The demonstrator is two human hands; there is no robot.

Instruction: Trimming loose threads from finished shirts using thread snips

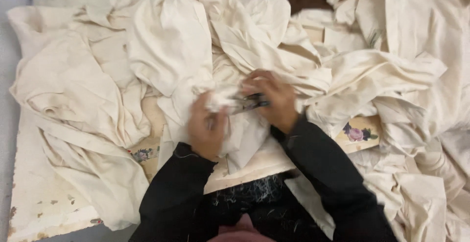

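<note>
My left hand point(206, 127) bunched a fold of cream cloth point(230, 100) at the middle of the heaped surface point(34, 198). My right hand point(274, 100) gripped small dark scissors point(252, 102) touching that fold, fingers closed around them.

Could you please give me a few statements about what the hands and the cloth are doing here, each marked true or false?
1. The left hand grips a bunched piece of cream cloth. True.
2. The right hand holds a small dark tool against that cloth. True; it is too blurred to say what kind of tool.
3. The cloth heaped on the table is dark blue. False; it is cream or off-white.
4. The person's sleeves are black. True.
5. The table surface is plain, with no decoration. False; a painted flower motif shows near the right arm.
6. Both hands rest flat and empty on the table. False; both are raised and holding things.
</note>
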